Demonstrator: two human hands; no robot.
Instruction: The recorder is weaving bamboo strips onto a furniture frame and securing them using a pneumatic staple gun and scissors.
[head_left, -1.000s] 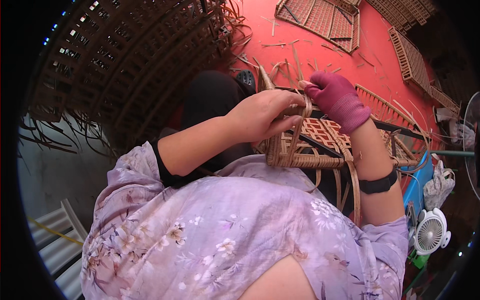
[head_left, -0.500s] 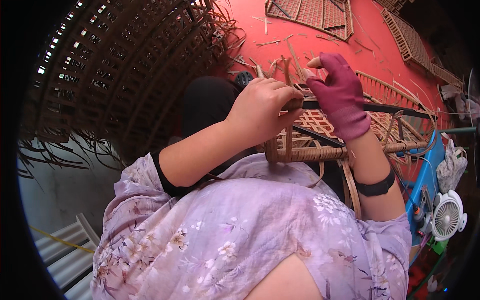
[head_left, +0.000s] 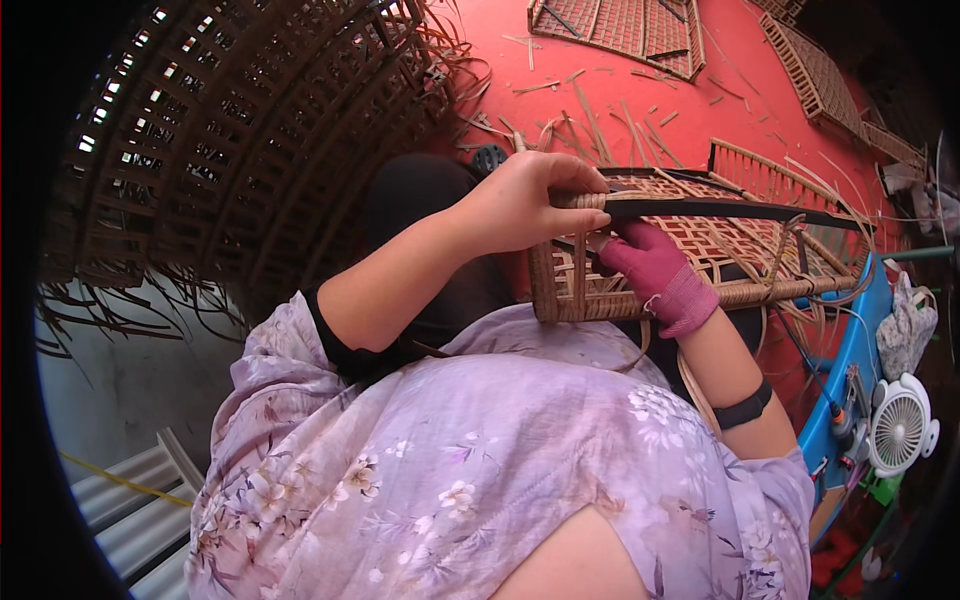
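A woven rattan basket [head_left: 700,290] with a dark flat rim bar [head_left: 730,209] lies across my lap. My bare left hand [head_left: 525,205] is closed on the bar's left end, where pale rattan strip is wound around it. Thumb and fingers pinch that wrapped part from below and above. Just under the bar, inside the basket's frame, is my right hand [head_left: 665,280] in a maroon glove with bare fingertips. Its fingers are bent together near the wrapped end and partly hidden by the bar; what they hold does not show.
A large dark woven piece [head_left: 250,130] with loose strip ends stands at the left. Other rattan panels [head_left: 625,35] and strip scraps lie on the red floor [head_left: 590,105]. At the right are a blue surface [head_left: 862,315] and a small white fan [head_left: 898,428].
My right hand has come down from above the rim bar to beneath it, its fingers now close to my left hand. My left hand stays at the bar's end, with its grip slightly shifted.
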